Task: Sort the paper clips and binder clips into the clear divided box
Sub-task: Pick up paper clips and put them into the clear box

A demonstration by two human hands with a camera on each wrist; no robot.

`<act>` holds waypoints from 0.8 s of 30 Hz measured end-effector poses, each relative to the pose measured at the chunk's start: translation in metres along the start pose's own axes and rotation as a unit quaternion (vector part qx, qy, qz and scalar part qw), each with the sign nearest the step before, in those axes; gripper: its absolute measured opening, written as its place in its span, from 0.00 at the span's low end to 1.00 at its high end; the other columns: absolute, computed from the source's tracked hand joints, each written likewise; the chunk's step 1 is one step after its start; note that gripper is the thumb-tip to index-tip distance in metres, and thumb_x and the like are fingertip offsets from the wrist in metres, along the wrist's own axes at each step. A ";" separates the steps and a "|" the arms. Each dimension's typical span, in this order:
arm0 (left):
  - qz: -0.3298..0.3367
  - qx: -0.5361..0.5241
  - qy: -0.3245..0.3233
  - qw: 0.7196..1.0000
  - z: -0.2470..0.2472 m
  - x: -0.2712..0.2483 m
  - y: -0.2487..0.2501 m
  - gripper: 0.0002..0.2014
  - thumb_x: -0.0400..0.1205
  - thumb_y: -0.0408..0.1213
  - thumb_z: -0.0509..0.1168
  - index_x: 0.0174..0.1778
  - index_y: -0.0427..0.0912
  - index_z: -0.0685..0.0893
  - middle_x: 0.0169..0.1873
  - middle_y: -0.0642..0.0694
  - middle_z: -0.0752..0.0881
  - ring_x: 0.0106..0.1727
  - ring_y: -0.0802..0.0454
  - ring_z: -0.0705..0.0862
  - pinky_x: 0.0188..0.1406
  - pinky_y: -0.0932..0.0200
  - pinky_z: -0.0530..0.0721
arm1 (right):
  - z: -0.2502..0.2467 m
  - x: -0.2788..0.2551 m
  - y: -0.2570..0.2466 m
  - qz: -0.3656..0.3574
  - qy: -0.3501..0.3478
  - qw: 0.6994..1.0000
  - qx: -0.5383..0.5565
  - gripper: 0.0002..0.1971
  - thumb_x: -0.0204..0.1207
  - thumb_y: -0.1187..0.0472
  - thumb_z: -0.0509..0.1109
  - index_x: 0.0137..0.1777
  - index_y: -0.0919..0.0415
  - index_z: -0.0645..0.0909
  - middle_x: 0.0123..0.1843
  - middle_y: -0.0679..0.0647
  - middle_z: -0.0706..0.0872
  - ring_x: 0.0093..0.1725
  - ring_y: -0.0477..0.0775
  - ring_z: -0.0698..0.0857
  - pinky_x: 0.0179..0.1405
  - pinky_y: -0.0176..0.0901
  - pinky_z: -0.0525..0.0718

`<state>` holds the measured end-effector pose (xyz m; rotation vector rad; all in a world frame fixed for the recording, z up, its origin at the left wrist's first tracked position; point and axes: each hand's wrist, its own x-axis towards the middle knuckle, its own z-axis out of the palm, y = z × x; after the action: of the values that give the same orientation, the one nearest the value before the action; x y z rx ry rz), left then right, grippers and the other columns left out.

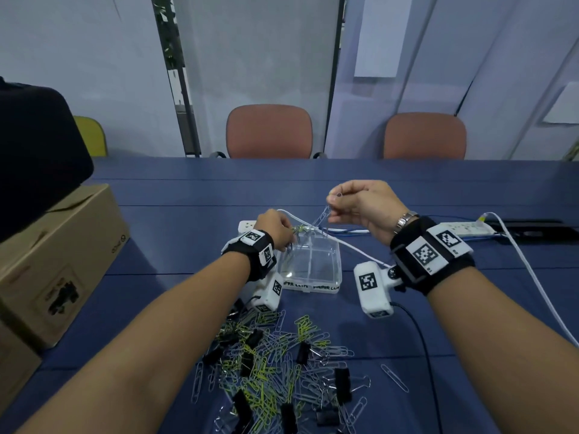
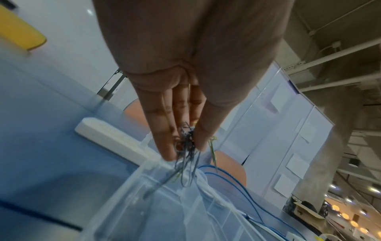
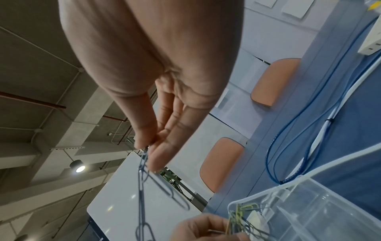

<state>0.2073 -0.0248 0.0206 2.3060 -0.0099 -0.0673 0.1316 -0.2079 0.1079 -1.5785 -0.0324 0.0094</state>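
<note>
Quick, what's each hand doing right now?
Left hand: pinching a bunch of paper clips over the box.
Right hand: pinching a linked clip chain.

Head view: dim, cool, even light; soft shadows under both forearms on the worktop [image 1: 407, 189]; verticals bow at the edges. Left wrist view: motion blur throughout, the clear divided box [image 2: 144, 203] smeared. Right wrist view: sharper, one lit ceiling lamp [image 3: 79, 168] glaring, strong wide-angle stretch at the borders.
</note>
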 end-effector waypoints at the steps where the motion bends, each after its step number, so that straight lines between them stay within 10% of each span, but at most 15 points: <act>1: -0.004 -0.008 0.003 1.000 0.004 0.004 -0.003 0.07 0.72 0.25 0.77 0.33 0.39 0.88 0.35 0.36 0.92 0.36 0.39 0.93 0.37 0.43 0.93 | 0.002 0.006 -0.001 -0.002 0.007 1.000 0.000 0.06 0.73 0.76 0.75 0.47 0.72 0.83 0.35 0.60 0.83 0.29 0.53 0.84 0.40 0.48 0.93; 11: -0.012 -0.033 -0.067 0.997 -0.011 0.017 -0.029 0.02 0.72 0.29 0.78 0.35 0.40 0.94 0.36 0.39 0.93 0.37 0.43 0.92 0.48 0.44 0.93 | 0.017 0.059 0.019 0.016 0.082 0.996 -0.020 0.06 0.74 0.77 0.74 0.39 0.69 0.82 0.32 0.60 0.83 0.24 0.51 0.84 0.34 0.47 0.93; 18: -0.029 -0.078 -0.031 0.996 -0.037 0.009 -0.038 0.08 0.75 0.26 0.69 0.30 0.37 0.88 0.30 0.37 0.86 0.28 0.44 0.82 0.33 0.53 0.86 | 0.041 0.091 0.059 0.031 0.138 0.970 -0.199 0.07 0.70 0.75 0.77 0.34 0.66 0.85 0.30 0.58 0.87 0.25 0.54 0.86 0.32 0.50 0.92; 24: 0.001 -0.002 -0.029 1.000 -0.044 -0.007 -0.044 0.07 0.74 0.31 0.70 0.31 0.42 0.90 0.29 0.41 0.87 0.29 0.47 0.83 0.34 0.46 0.92 | 0.063 0.083 0.094 0.066 0.039 0.910 -0.406 0.09 0.69 0.65 0.82 0.50 0.59 0.92 0.50 0.56 0.93 0.51 0.53 0.91 0.51 0.39 0.86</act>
<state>0.2023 0.0376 0.0173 2.2984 -0.0409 -0.1343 0.2138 -0.1436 0.0148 -2.4148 0.1540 0.0443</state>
